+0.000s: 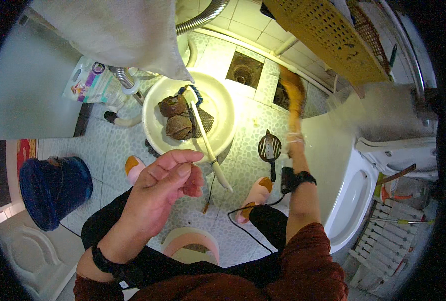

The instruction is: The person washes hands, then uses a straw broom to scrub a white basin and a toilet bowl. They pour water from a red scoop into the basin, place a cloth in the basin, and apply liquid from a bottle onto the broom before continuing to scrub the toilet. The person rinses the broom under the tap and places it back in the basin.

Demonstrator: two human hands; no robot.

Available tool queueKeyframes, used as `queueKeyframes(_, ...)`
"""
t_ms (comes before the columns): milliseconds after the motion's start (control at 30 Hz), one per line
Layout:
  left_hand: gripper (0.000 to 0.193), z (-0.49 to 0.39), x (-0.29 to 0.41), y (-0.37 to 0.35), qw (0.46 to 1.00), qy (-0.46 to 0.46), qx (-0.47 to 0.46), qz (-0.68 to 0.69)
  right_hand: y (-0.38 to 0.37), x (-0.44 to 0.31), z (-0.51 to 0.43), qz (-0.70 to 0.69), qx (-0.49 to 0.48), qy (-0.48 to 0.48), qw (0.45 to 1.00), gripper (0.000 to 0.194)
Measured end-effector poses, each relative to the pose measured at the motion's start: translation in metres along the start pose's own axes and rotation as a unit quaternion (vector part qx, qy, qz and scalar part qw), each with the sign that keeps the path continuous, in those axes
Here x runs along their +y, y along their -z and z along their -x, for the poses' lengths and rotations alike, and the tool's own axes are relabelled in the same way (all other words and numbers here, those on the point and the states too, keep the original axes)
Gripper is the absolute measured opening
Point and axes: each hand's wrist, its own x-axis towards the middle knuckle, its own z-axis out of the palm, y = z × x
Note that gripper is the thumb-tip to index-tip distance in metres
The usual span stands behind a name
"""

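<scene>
My left hand is raised near the front rim of a white basin, its fingers loosely curled and nothing visible in them. In the basin lie two dirty brown cup-like pieces, a dark perforated piece and a long-handled brush with blue bristles. The brush handle runs out over the rim. My right hand is stretched far forward and blurred over a square floor opening; its grasp is unclear. A second grimy opening lies to its left.
A round slotted drain grate with a dark-handled blade across it lies on the tiles. At left stand a blue bucket and a detergent bag. A white ceramic fixture is on the right. A black cable trails from my right wrist.
</scene>
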Motion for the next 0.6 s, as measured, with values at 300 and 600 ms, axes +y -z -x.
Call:
queueKeyframes(300,0.027,-0.005,-0.005,-0.001,0.999,0.007,-0.038,0.013,-0.005,-0.072,-0.015,-0.016,-0.131,-0.196,0.972,0.027)
queueKeyframes(600,0.029,-0.001,0.002,0.006,0.999,0.011,-0.039,0.023,-0.003,-0.011,-0.003,0.021,-0.087,-0.141,0.986,0.020)
